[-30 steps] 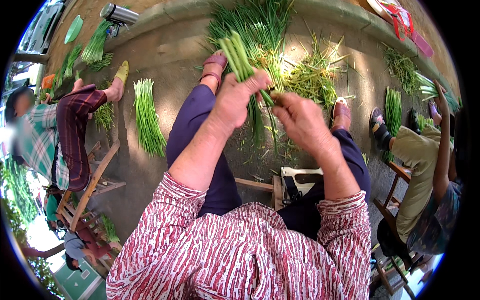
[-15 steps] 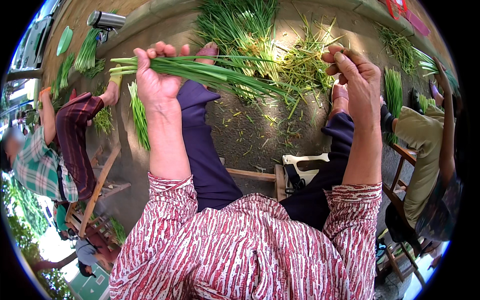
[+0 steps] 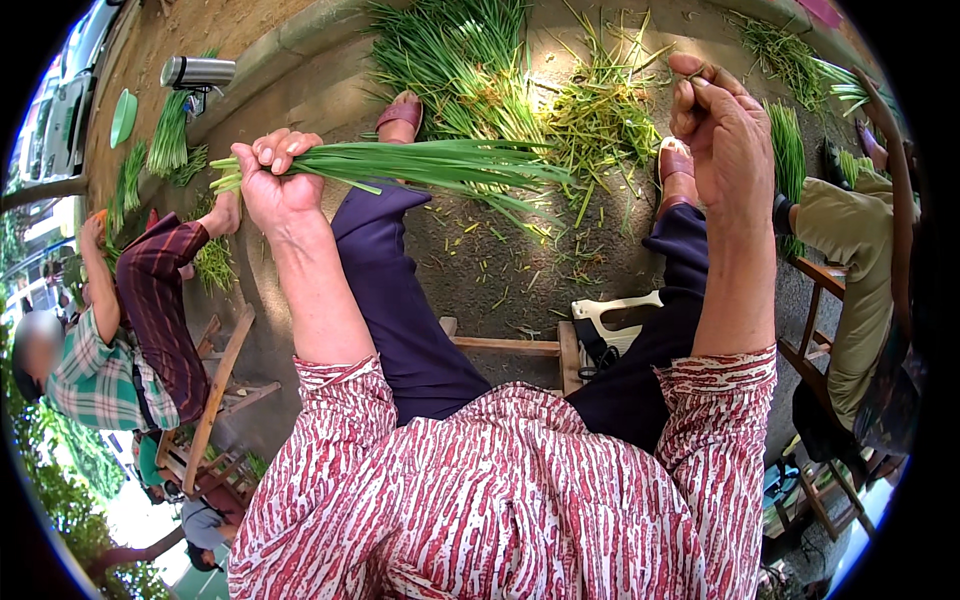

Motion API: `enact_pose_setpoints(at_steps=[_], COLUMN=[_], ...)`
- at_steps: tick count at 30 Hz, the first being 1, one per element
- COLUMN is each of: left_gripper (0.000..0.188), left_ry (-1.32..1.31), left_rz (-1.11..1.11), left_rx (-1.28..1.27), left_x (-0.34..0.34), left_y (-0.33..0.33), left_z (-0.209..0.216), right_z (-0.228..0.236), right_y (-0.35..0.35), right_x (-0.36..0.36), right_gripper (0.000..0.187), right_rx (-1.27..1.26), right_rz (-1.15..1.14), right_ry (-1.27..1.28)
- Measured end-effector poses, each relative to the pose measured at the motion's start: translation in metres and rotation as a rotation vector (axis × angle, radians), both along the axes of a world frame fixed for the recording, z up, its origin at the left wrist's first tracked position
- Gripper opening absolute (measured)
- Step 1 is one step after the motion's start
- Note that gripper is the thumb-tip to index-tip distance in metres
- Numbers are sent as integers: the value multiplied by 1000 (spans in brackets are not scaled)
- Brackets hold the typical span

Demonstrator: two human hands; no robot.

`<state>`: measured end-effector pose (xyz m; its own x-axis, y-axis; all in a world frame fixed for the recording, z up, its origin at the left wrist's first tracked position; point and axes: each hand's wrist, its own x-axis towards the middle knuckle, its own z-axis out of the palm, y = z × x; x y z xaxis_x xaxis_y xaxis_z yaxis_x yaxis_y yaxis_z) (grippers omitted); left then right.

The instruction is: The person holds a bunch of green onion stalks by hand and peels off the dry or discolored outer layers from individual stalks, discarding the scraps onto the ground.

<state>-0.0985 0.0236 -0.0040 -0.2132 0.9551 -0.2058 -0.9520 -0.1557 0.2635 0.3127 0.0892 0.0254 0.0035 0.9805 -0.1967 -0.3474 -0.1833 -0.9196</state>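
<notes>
Green stalk bunch (image 3: 410,163) sits gripped in the left hand (image 3: 283,187), leaves pointing right, then I see green pile (image 3: 455,60), yellowish scraps (image 3: 600,115), right hand (image 3: 732,135) with curled fingers, can't tell if holding anything.

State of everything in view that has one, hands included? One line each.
Left hand: closed around the green bunch.
Green bunch: held off the ground, pale ends left, leaves pointing right.
Right hand: raised, fingers bent; any pinched scrap unclear.
Green pile: loose, on ground.
Yellowed heap: tangled, beside pile.
Maroon shoes: worn.
</notes>
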Motion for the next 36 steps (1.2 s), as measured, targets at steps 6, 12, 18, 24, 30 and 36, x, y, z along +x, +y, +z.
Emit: enact_pose_setpoints(at_steps=[6,12,18,24,30,36], left_gripper=[46,49,52,51,33,33], left_ry=[36,3,-27,-35,389,527], left_rz=[-32,-25,-16,-12,-94,-7], left_rx=[139,181,196,181,-137,-197], left_x=[9,8,8,3,10,32], left_y=[-1,-3,-5,-7,-4,-4], left_z=[10,16,20,20,15,17], right_z=[-3,-4,-24,3,-7,-6], right_y=[-1,2,10,3,4,8], right_x=[1,1,17,-5,-3,-8], right_gripper=[26,30,17,26,22,32], right_rx=[3,19,-5,12,226,-14], right_rz=[65,69,-83,-147,13,188], right_ry=[48,88,9,-122,-505,-1125])
